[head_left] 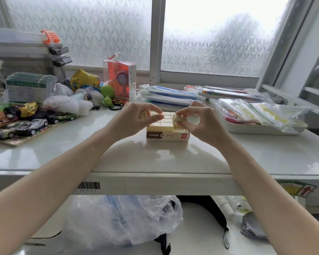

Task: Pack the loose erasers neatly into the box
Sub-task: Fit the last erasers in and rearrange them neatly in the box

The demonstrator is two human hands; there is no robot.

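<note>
1. Nearest the camera, below the box: the front edge of the white table with a barcode sticker, a crumpled clear plastic bag underneath; nothing there that looks like an eraser.
2. On the table, the box: low, open-topped, printed label facing the camera, filled almost to the rim with cream packed erasers laid in tidy rows.
3. Over the box's right end: right hand closed in a pinch on a held eraser, tilted, its lower corner just above the one spot along the right side that looks unfilled; something pale and rounded also tucked in that palm, too blurred to name.
4. Over the box's left end: left hand with thumb and forefinger brought nearly together above the rows, a small cream block showing behind its fingers; gripped or merely lying behind, cannot tell.
5. Judged from this: most of the packing done, rows even and flush; left to do, seating the pinched piece in the right-hand gap, plus the block by the left hand if loose.
6. Left of the box, further off: toy cars on a board, balls of white yarn.
7. Right of the box: a tray heaped with plastic sleeves.
8. Behind the box: flat stacked packets, a clear boxed toy, then the frosted window.
</note>
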